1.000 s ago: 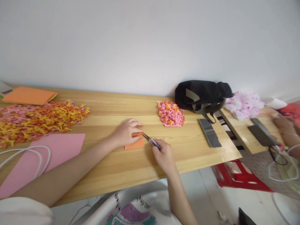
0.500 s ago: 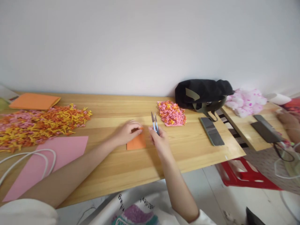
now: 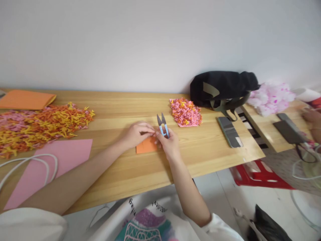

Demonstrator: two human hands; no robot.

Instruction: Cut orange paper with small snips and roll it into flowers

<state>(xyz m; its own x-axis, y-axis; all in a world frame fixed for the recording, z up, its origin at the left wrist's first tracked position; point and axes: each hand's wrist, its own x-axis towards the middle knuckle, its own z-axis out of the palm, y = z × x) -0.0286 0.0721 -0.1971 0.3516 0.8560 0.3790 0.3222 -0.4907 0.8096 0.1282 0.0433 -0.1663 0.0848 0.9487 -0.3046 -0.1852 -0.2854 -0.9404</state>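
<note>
Two bare hands work close together above one wooden table with pale, striped grain (image 3: 120, 107). The right hand (image 3: 170, 143) is closed around one pair of small spring snips with light-blue handles (image 3: 164, 119), its two dark metal blades parted and pointing toward the wall. The left hand (image 3: 139, 134) has its thumb and fingers drawn together beside the right hand's fingertips; whether they pinch something small cannot be told. Below them lies one flat, orange, squarish piece of paper (image 3: 144, 148), partly covered by both hands.

Two heaps of small pink, orange and yellow pieces, too many to count, lie on the tabletop: one large, spread-out heap (image 3: 50, 124) at the left, and one small, compact heap (image 3: 185, 112) near the snips. One large, smooth pink sheet (image 3: 75, 152) lies in front of the large heap, with a looped white cable (image 3: 47, 154) across it; one folded orange sheet (image 3: 27, 100) lies behind.

Right of the small heap are one black fabric bag with olive straps (image 3: 223, 87) and one dark rectangular phone (image 3: 229, 132). A second wooden table (image 3: 272, 144) bears one fluffy white-and-pink bundle (image 3: 272, 98). One red plastic stool (image 3: 260, 174) stands below.
</note>
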